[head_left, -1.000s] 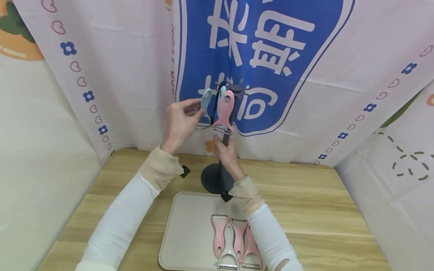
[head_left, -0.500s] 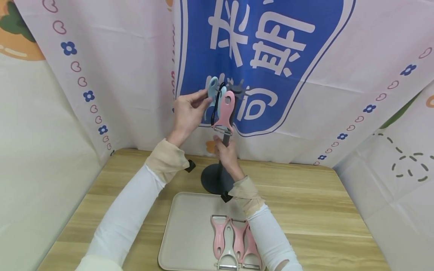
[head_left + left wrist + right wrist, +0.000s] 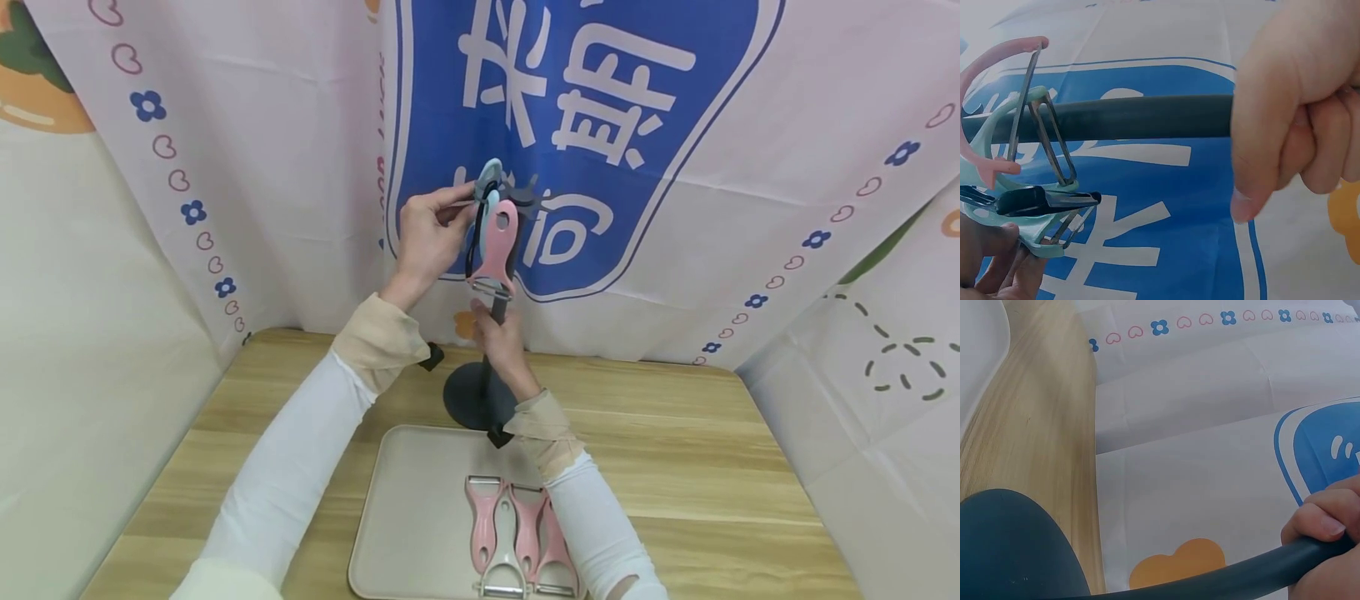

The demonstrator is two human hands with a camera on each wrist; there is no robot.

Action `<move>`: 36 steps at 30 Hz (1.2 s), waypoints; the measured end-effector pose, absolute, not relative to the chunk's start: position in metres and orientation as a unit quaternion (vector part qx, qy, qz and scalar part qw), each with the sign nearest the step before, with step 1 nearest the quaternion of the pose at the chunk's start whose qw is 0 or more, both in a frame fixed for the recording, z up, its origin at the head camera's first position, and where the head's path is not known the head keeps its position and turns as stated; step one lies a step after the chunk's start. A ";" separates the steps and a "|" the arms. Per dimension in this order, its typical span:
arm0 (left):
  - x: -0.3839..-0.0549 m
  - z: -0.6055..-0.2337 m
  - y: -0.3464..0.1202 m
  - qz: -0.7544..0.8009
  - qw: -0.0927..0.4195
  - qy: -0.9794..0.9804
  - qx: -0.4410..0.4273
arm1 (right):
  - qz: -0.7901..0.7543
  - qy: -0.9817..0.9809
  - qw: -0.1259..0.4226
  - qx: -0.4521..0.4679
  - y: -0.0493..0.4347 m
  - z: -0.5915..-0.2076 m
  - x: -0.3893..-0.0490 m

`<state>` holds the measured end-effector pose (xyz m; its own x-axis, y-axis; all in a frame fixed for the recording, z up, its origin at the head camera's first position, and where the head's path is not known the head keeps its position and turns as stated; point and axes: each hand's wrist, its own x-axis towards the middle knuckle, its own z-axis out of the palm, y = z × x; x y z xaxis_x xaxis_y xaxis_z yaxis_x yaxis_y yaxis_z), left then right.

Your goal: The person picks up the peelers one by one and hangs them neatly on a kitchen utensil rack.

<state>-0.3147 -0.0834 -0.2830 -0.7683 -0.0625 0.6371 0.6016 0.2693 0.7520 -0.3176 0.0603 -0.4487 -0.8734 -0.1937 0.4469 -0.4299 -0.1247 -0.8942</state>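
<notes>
The pale-blue peeler (image 3: 490, 172) has moved right and up over the last second, from beside the dark stand (image 3: 468, 396) to its hooks (image 3: 525, 198) — so the work seems to have reached the fitting at a hook, though I cannot tell whether the hole is over one. The left hand (image 3: 432, 237) pinches that peeler, thumb against bent fingers, with almost no gap. The right hand (image 3: 504, 340) has not shifted: its fingers are wrapped round the stand's post (image 3: 1147, 117). A pink peeler (image 3: 497, 250) and a black peeler (image 3: 478, 233) hang just beside — more peelers (image 3: 483, 525) lie on the near tray (image 3: 412, 517).
</notes>
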 end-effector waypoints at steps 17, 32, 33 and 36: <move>-0.316 -0.286 -0.075 -0.597 0.311 -0.718 -0.177 | 0.702 -0.667 0.083 0.234 0.061 -0.449 -0.316; -0.317 -0.294 -0.077 -0.591 0.304 -0.720 -0.200 | 0.705 -0.666 0.082 0.229 0.061 -0.449 -0.316; -0.317 -0.295 -0.077 -0.591 0.304 -0.719 -0.202 | 0.707 -0.664 0.082 0.229 0.061 -0.449 -0.316; -0.317 -0.296 -0.077 -0.590 0.309 -0.716 -0.209 | 0.709 -0.661 0.083 0.230 0.060 -0.449 -0.316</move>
